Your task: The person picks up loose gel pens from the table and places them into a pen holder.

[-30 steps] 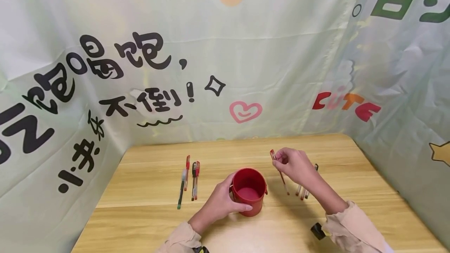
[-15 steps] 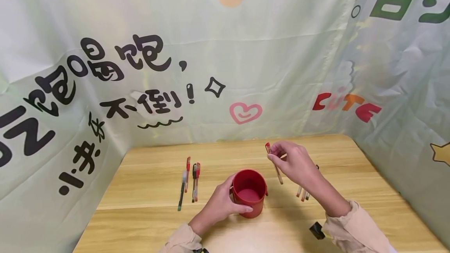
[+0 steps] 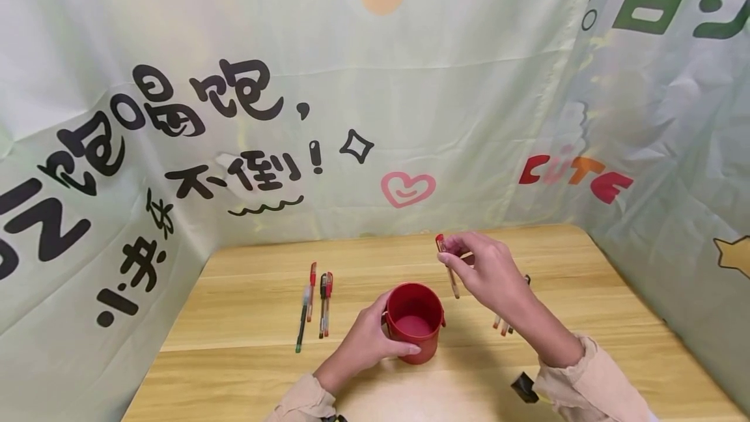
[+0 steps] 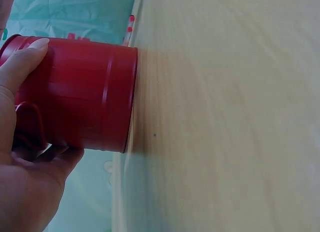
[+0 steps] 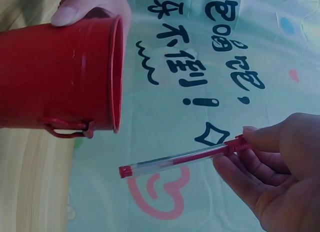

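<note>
A red bucket (image 3: 418,344) with small side handles stands upright on the wooden table. Its inside shows bare in the head view. My left hand (image 3: 372,337) grips its left side, thumb across the front, as the left wrist view of the bucket (image 4: 75,92) also shows. Beside and above the rim, my right hand (image 3: 483,269) pinches a clear gel pen with a red cap (image 5: 175,159) by its capped end. The pen's other end points down, off the table and apart from the bucket.
Left of the bucket lie several pens (image 3: 310,308) with red, black and pale caps. More pens (image 3: 502,324) lie to the right, partly hidden under my right forearm. Printed cloth (image 3: 469,116) hangs behind the wooden table (image 3: 234,370) and along its sides.
My right hand has lifted the red-capped pen and carried it leftward, closer to the bucket. The left hand and the bucket have stayed in place.
</note>
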{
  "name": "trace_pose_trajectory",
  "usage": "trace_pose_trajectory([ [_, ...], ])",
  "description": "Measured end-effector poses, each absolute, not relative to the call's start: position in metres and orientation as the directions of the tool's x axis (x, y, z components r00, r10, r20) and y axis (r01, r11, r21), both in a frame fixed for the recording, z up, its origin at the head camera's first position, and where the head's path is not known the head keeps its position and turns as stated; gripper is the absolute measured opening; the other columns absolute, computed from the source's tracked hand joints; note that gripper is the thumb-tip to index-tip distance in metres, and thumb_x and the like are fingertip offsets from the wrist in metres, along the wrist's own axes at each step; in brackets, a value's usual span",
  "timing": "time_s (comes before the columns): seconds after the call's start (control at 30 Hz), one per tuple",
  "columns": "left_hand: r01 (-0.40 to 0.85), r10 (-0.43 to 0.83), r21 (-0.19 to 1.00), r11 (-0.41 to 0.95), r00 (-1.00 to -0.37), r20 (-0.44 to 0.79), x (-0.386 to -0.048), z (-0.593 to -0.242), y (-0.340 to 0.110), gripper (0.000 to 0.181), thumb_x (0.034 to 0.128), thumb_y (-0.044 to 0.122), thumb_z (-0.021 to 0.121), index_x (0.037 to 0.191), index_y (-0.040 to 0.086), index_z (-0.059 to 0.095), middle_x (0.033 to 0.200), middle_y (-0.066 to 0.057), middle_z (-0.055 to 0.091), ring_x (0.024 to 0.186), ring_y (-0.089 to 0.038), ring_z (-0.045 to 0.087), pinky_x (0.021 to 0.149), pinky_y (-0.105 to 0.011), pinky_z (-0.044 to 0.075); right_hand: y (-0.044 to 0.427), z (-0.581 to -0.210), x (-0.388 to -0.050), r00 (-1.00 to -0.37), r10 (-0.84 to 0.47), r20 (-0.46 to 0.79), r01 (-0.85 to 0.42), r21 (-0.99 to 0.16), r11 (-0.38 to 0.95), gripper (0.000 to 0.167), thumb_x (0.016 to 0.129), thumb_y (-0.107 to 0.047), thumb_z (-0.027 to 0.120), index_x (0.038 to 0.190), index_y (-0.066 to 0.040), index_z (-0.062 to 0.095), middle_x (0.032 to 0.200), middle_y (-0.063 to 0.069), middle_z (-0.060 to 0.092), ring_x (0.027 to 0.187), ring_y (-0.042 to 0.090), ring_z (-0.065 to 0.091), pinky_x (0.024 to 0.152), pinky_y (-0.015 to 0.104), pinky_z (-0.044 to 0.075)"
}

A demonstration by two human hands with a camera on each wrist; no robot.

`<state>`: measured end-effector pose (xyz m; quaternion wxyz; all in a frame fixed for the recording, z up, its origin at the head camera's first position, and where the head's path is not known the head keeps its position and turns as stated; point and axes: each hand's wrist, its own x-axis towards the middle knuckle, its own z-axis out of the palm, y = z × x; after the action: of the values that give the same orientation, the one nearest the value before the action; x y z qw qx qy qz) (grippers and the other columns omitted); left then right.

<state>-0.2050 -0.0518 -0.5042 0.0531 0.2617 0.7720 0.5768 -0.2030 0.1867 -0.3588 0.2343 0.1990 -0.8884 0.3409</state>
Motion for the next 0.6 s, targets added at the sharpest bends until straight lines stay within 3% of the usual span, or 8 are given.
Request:
trace_pose_trajectory([
  [0.37,0.341,0.46,0.914,0.219,-0.862,0.211,-0.205,-0.504,-0.052,0.096,0.0723,0.033,0.096,0.153,0.028,0.045,0.145,0.003,0.063,0.132,-0.025,0.062,0.109,-0.05,0.054,0.17,-0.365,-0.2,-0.753,-0.136,0.643,-0.587,-0.565,0.579,0.022,0.083,-0.003,0.084,0.101,-0.008,0.072,0.091,0.0,0.072,0.081,0.011,0.07,0.071,0.02,0.062],
  [0.6,0.337,0.468,0.916,0.217,-0.859,0.205,-0.206,-0.506,-0.053,0.094,0.0746,0.035,0.095,0.153,0.028,0.044,0.146,0.004,0.061,0.132,-0.025,0.061,0.109,-0.048,0.055,0.154,-0.378,-0.202,-0.804,-0.177,0.568,-0.566,-0.639,0.522,0.018,0.085,-0.006,0.084,0.099,-0.01,0.073,0.09,0.001,0.074,0.082,0.013,0.074,0.068,0.022,0.064],
])
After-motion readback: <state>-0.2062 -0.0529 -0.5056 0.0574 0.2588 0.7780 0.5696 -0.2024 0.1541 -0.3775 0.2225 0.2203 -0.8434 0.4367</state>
